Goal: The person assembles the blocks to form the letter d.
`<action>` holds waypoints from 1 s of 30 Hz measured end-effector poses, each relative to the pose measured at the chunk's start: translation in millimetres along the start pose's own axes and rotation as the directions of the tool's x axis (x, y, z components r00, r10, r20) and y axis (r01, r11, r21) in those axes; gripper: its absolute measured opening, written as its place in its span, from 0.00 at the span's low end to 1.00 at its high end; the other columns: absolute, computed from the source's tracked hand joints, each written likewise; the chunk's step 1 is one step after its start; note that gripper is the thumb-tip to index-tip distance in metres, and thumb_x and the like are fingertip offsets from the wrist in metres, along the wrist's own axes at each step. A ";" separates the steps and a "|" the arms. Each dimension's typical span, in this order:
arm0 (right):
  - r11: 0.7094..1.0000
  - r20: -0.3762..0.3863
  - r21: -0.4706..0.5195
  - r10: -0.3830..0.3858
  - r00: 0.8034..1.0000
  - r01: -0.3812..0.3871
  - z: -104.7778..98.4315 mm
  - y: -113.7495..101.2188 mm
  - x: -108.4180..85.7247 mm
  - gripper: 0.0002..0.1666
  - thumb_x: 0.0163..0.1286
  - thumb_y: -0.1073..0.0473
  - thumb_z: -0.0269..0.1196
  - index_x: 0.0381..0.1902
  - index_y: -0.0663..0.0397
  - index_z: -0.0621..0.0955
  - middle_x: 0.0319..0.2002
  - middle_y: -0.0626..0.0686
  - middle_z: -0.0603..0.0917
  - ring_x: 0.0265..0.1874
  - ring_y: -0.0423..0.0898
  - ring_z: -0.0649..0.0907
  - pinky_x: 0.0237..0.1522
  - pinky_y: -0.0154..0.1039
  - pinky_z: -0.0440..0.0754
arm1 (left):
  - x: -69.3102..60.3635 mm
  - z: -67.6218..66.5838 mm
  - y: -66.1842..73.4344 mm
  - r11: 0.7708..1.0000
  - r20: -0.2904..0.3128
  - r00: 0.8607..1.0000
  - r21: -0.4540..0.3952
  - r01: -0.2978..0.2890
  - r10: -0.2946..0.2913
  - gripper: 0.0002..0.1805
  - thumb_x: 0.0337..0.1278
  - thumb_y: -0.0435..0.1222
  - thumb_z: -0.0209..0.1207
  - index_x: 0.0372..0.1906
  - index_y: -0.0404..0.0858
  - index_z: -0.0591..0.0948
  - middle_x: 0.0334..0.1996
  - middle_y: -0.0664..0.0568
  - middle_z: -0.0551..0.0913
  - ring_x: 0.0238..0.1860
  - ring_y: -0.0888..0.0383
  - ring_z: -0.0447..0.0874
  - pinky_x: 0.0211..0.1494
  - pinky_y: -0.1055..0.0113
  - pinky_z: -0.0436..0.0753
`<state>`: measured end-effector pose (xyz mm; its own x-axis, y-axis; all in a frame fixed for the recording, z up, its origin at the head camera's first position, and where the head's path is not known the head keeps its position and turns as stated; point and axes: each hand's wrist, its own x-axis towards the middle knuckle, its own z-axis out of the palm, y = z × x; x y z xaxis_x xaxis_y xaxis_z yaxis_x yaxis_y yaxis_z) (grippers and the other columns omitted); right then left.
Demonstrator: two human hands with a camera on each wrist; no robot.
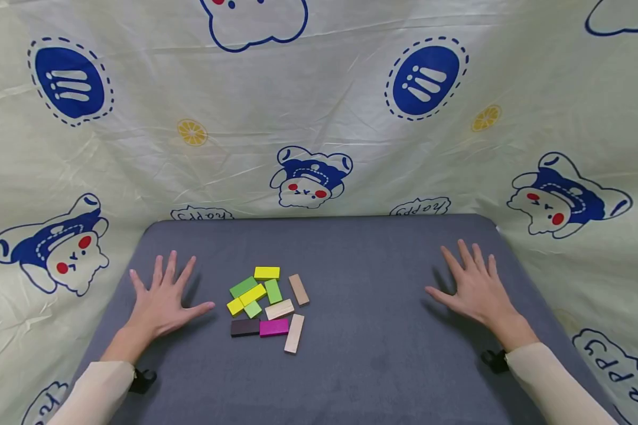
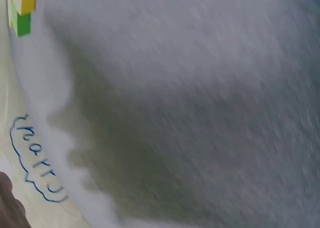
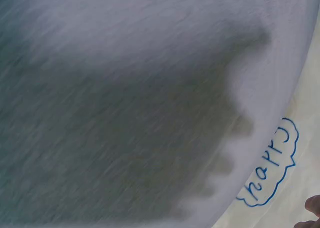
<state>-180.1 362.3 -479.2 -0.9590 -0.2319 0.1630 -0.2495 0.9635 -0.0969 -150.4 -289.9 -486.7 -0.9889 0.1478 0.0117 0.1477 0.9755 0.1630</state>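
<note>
Hovering L hand (image 1: pixel 159 308): above grey tbl (image 1: pixel 361 366), palm down, fingers & thumb spread wide, no hold on anything; thumb points twd the blks (image 1: pixel 273 291), nr but apart.
R hand (image 1: pixel 479 292): also above tbl, fingers straight & fanned, grips nothing; well apart from blks, over tbl's R part.
Blks: loose cluster, 11 pcs, btwn the hands, much closer to L.
Yellow: far yellow blk (image 1: pixel 267 273) at cluster's back; mid yellow blk (image 1: pixel 253 294) set diagonally; L yellow blk (image 1: pixel 235 306) at its lower end.
Green: L green blk (image 1: pixel 242 286) along mid yellow's far side; R green blk (image 1: pixel 273 292) just beside its R end; pale green blk (image 1: pixel 253 310) on its near side. Can't tell if any are stacked.
Wood: back wood blk (image 1: pixel 299 290) at R; mid wood blk (image 1: pixel 279 310) slanted; near wood blk (image 1: pixel 295 334) closest to wearer.
Front row: black blk (image 1: pixel 246 328) end to end w/ magenta blk (image 1: pixel 274 327); magenta's R end by near wood blk.
Sleeves: pale, L sleeve (image 1: pixel 95 389) & R sleeve (image 1: pixel 555 383), dark wrist pc (image 1: pixel 142 381) under L.
Sheet (image 1: pixel 234 100): pale, blue cartoon figs, behind & beside tbl.
Wrist cams: hand shadows on tbl; fingertips (image 2: pixel 11 203) at L cam's lower L corner.
</note>
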 end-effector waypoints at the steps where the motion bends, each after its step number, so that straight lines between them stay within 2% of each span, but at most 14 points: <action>1: 1.000 -0.001 0.009 -0.003 1.000 0.003 -0.3 -2.6 2.2 0.62 0.62 0.23 0.62 0.82 0.51 0.57 0.80 0.71 0.52 0.77 0.77 0.52 0.71 0.79 0.46 | 0.7 -0.1 3.3 1.000 0.002 1.000 0.002 -0.004 0.004 0.63 0.52 0.77 0.52 0.84 0.47 0.47 0.82 0.32 0.39 0.80 0.26 0.31 0.65 0.20 0.20; 5: 0.999 -0.003 0.044 -0.018 1.000 0.018 0.3 -14.9 10.7 0.61 0.63 0.24 0.63 0.82 0.50 0.57 0.80 0.71 0.52 0.77 0.76 0.52 0.71 0.78 0.47 | 1.6 1.9 16.8 0.999 -0.011 0.999 0.013 -0.031 0.031 0.62 0.52 0.76 0.53 0.84 0.47 0.49 0.83 0.33 0.40 0.81 0.27 0.34 0.67 0.20 0.22; 8: 0.998 -0.010 0.057 -0.032 0.999 0.032 4.9 -23.6 16.8 0.61 0.63 0.25 0.63 0.82 0.49 0.58 0.80 0.69 0.53 0.78 0.74 0.53 0.72 0.76 0.49 | 1.4 6.7 28.4 0.997 -0.037 0.997 0.006 -0.072 0.072 0.61 0.51 0.75 0.56 0.84 0.47 0.52 0.83 0.34 0.43 0.81 0.29 0.33 0.69 0.20 0.25; 12: 0.994 -0.016 0.084 -0.072 0.997 0.073 11.7 -38.4 26.5 0.60 0.63 0.26 0.65 0.82 0.48 0.58 0.81 0.68 0.54 0.79 0.71 0.52 0.74 0.73 0.50 | -1.6 14.1 46.1 0.991 -0.068 0.990 -0.039 -0.128 0.125 0.61 0.49 0.73 0.59 0.83 0.47 0.54 0.83 0.36 0.45 0.82 0.31 0.31 0.72 0.22 0.33; 16: 0.981 -0.033 0.136 -0.135 0.990 0.138 16.4 -60.3 36.8 0.59 0.63 0.28 0.66 0.82 0.48 0.59 0.80 0.66 0.56 0.80 0.69 0.54 0.74 0.71 0.52 | -5.7 19.6 65.7 0.983 -0.071 0.986 -0.101 -0.156 0.149 0.61 0.47 0.72 0.63 0.83 0.48 0.57 0.83 0.37 0.46 0.83 0.32 0.33 0.75 0.24 0.39; 19: 0.968 -0.043 0.173 -0.177 0.983 0.182 19.0 -77.7 43.6 0.58 0.63 0.30 0.67 0.82 0.48 0.60 0.80 0.64 0.58 0.79 0.68 0.56 0.74 0.70 0.54 | -6.9 24.2 82.0 0.976 -0.058 0.983 -0.124 -0.181 0.175 0.61 0.45 0.72 0.64 0.82 0.49 0.58 0.83 0.39 0.47 0.82 0.32 0.36 0.75 0.25 0.40; 24: 0.939 -0.024 0.248 -0.240 0.970 0.239 25.9 -105.6 52.1 0.56 0.64 0.32 0.68 0.81 0.48 0.61 0.81 0.61 0.58 0.80 0.65 0.56 0.73 0.70 0.59 | -9.8 32.2 104.2 0.954 -0.048 0.969 -0.171 -0.247 0.242 0.63 0.42 0.72 0.66 0.82 0.48 0.59 0.83 0.41 0.49 0.82 0.33 0.41 0.77 0.29 0.49; 30: 0.895 0.017 0.359 -0.290 0.957 0.265 32.8 -138.7 59.9 0.55 0.65 0.33 0.67 0.82 0.46 0.60 0.82 0.57 0.57 0.81 0.61 0.57 0.71 0.70 0.63 | -14.2 35.8 122.5 0.915 -0.101 0.941 -0.218 -0.339 0.324 0.59 0.44 0.69 0.68 0.80 0.47 0.63 0.81 0.41 0.58 0.81 0.37 0.52 0.72 0.33 0.67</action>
<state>-207.4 210.3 -488.2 -0.8476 -0.5037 0.1672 -0.5256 0.7531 -0.3958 -117.9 -166.6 -502.2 -0.8837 0.4385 0.1637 0.4674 0.8073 0.3603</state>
